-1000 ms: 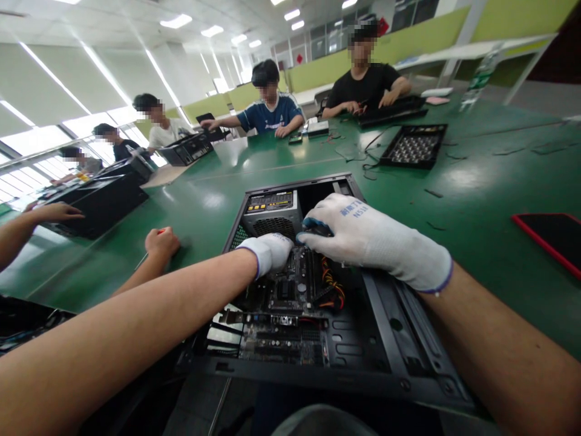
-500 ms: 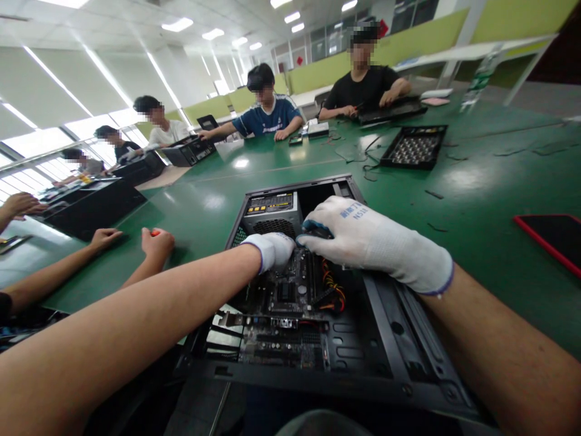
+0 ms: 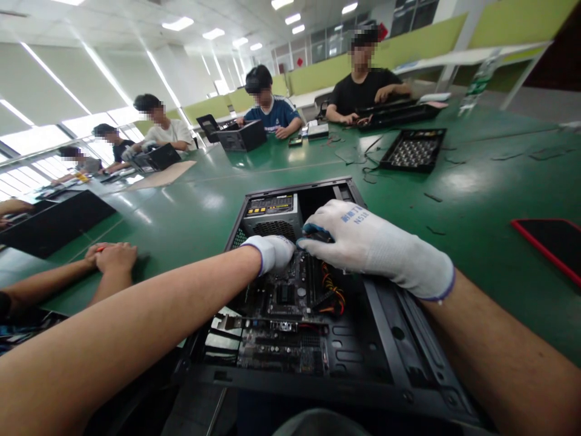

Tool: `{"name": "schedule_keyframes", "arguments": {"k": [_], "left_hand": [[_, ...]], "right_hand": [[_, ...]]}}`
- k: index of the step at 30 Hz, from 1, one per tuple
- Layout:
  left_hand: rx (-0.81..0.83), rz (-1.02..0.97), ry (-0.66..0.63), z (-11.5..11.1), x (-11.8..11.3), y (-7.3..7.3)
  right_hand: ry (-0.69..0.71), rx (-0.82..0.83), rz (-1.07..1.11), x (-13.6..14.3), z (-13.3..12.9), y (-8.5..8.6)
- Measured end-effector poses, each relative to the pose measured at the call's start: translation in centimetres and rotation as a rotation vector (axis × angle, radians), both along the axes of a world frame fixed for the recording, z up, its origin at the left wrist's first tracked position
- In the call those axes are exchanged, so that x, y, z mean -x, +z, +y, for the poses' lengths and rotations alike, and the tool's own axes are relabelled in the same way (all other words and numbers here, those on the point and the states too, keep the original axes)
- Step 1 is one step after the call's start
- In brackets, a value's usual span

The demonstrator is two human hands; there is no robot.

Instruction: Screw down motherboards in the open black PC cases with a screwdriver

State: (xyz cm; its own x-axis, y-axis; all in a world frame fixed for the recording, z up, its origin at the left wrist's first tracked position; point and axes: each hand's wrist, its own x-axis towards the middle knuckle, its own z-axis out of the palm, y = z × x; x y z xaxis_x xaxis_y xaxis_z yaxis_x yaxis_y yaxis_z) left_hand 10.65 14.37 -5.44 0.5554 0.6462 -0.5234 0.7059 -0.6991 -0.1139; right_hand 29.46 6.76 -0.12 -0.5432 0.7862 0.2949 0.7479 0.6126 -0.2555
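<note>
An open black computer case [image 3: 385,321] lies before me, with a motherboard [image 3: 290,290] inside. Both my hands wear white gloves and meet over the board's far part, just in front of the power supply [image 3: 273,209]. My left hand [image 3: 275,252] is curled downward at the board; its fingertips are hidden. Bent fingers and thumb of my right hand [image 3: 349,233] close around something dark that I cannot make out, beside the left fingers. A bundle of yellow, red and black cables [image 3: 333,287] lies right of the board. An expansion card [image 3: 284,326] crosses the nearer part.
A red-edged black phone-like slab [image 3: 551,245] lies at right on the green table [image 3: 476,194]. Beyond the case are a black front panel [image 3: 414,149] and loose dark strips. Another person's hands [image 3: 113,257] rest at left. Several people work on cases across the table.
My hands stay almost in place over the board. At left, a co-worker's hands have come together and drawn back. Across the table, the other people's black cases have shifted.
</note>
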Motion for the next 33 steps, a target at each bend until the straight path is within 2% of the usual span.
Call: {"name": "schedule_keyframes", "arguments": {"k": [5,12,18,21,24,27,28,30,33], "left_hand": [[0.05,0.163,-0.092,0.0,-0.4,0.4],[0.069,0.171,-0.041,-0.3,-0.6,0.9],[0.079,0.006,0.055,-0.5,-0.1,1.6],[0.062,-0.085,0.111,-1.3,0.1,2.4],[0.046,-0.196,0.103,-2.3,0.4,3.3],[-0.012,-0.348,0.06,-3.4,0.9,4.6],[-0.03,-0.392,0.046,-3.8,1.1,5.2],[-0.059,-0.474,0.021,-5.0,1.9,6.5],[-0.114,-0.588,-0.024,-7.6,3.6,8.3]], "right_hand": [[0.002,-0.005,0.012,0.0,0.1,-0.2],[-0.031,-0.038,0.066,-0.1,0.0,-0.5],[-0.095,-0.058,0.134,0.0,-0.2,0.0],[-0.182,-0.1,0.176,-0.9,-1.0,-0.2],[-0.362,-0.093,0.242,-3.0,-2.5,-1.6],[-0.599,0.127,0.361,-5.1,-4.2,-3.8],[-0.631,0.205,0.423,-5.6,-4.6,-4.5],[-0.576,0.316,0.582,-5.9,-5.1,-5.8],[-0.431,0.374,0.766,-5.2,-5.3,-6.7]]}}
